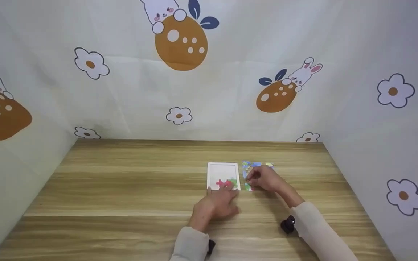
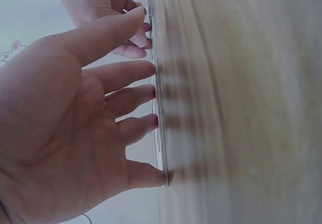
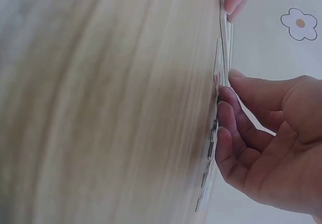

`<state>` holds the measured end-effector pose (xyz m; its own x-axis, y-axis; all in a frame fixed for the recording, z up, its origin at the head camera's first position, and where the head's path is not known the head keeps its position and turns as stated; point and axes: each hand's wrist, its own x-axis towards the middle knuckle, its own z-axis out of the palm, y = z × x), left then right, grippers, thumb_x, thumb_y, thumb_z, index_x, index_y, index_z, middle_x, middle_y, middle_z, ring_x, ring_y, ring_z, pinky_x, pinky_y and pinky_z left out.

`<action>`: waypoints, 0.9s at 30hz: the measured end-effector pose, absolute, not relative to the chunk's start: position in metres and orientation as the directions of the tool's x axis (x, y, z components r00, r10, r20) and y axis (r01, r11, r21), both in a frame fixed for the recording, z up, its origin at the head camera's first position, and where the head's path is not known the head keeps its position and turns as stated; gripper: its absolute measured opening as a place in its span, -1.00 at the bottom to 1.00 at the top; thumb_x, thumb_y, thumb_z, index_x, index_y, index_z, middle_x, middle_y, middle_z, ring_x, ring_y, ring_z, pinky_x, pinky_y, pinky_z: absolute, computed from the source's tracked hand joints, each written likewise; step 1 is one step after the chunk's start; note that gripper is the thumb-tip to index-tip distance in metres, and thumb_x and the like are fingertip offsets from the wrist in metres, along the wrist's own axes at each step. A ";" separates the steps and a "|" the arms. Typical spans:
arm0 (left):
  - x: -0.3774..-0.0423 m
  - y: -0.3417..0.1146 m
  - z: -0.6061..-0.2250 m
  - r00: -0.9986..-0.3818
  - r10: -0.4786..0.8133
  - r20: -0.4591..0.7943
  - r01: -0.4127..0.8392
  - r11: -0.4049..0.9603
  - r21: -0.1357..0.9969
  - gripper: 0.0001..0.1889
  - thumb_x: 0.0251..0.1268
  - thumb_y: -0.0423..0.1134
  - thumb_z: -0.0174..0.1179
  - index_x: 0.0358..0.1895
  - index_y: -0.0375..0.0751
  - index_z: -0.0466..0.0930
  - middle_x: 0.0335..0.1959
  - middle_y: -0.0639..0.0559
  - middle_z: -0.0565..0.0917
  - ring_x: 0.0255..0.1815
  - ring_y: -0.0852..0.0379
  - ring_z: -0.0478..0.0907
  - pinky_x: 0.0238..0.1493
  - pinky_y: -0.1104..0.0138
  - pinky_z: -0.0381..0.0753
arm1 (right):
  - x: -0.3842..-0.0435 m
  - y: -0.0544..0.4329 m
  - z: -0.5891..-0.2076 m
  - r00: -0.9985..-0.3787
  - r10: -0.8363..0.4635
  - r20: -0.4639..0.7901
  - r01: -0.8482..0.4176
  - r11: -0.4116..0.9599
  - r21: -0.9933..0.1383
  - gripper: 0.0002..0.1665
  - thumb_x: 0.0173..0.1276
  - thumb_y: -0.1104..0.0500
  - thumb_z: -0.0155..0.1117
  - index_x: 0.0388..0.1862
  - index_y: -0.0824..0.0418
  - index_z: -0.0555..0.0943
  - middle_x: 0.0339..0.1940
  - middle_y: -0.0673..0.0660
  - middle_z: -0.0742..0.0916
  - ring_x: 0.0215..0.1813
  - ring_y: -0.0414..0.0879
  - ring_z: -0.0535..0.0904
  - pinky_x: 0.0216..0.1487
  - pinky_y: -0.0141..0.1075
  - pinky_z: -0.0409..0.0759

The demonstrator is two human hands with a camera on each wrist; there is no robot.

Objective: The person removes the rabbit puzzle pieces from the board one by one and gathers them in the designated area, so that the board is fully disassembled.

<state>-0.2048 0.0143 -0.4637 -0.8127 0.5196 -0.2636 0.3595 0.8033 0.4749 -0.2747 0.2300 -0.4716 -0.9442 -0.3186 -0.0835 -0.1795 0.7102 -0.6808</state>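
Note:
A white puzzle tray (image 1: pixel 223 166) lies on the table with a pink piece (image 1: pixel 220 182) and a green piece (image 1: pixel 233 181) at its lower right. My left hand (image 1: pixel 218 203) reaches to its near side, fingers spread and fairly straight, fingertips resting on the tray and the pieces. Just right of the tray lie several colourful puzzle pieces (image 1: pixel 246 165), partly covered by my right hand (image 1: pixel 267 177). Its fingers curl, and in the right wrist view the thumb and index finger (image 3: pixel 244 123) come together at a thin puzzle piece, mostly hidden by the fingertips.
Both hands work on a wood-grain table (image 1: pixel 122 188). A pale cloth (image 1: pixel 132 87) printed with rabbits and flowers rises behind it and along both sides. Dark wrist cameras, such as the right one (image 1: pixel 287 224), hang under the sleeves.

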 end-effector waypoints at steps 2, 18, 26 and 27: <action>-0.204 0.015 -0.464 -0.814 0.515 -0.268 0.349 0.803 0.482 -0.35 0.37 -0.02 0.17 0.50 -0.03 0.33 0.63 -0.09 0.14 0.67 -0.08 -0.01 0.52 -0.36 -0.06 | -0.275 0.229 -0.471 -0.945 -0.313 -0.094 -0.169 0.715 -0.679 -0.95 0.27 0.35 0.39 -0.28 0.28 0.71 -0.30 0.09 0.76 -0.23 -0.19 0.61 -0.07 -0.29 0.61; -0.206 0.016 -0.464 -0.758 0.615 -0.215 0.453 0.735 0.504 -0.36 0.39 -0.04 0.17 0.50 -0.07 0.32 0.62 -0.03 0.18 0.66 0.00 0.05 0.63 -0.08 -0.01 | -0.280 0.204 -0.459 -0.952 -0.295 -0.080 -0.159 0.701 -0.695 -0.95 0.38 0.28 0.32 -0.25 0.23 0.71 -0.31 0.10 0.74 -0.27 -0.16 0.60 -0.19 -0.35 0.57; -0.208 0.017 -0.467 -0.716 0.658 -0.233 0.503 0.718 0.480 -0.29 0.31 -0.01 0.27 0.52 0.01 0.30 0.62 0.04 0.18 0.64 0.07 0.10 0.62 -0.02 0.07 | -0.283 0.185 -0.454 -0.923 -0.380 -0.061 -0.231 0.674 -0.702 -0.89 0.42 0.26 0.28 -0.23 0.24 0.72 -0.28 0.13 0.75 -0.27 -0.16 0.57 -0.22 -0.36 0.55; -0.209 0.017 -0.467 -0.714 0.657 -0.241 0.498 0.718 0.486 -0.29 0.32 -0.01 0.26 0.52 0.01 0.29 0.62 0.05 0.18 0.64 0.07 0.09 0.63 0.02 0.07 | -0.284 0.183 -0.454 -0.922 -0.383 -0.061 -0.234 0.674 -0.701 -0.90 0.42 0.25 0.28 -0.23 0.23 0.72 -0.28 0.12 0.75 -0.27 -0.16 0.57 -0.22 -0.36 0.55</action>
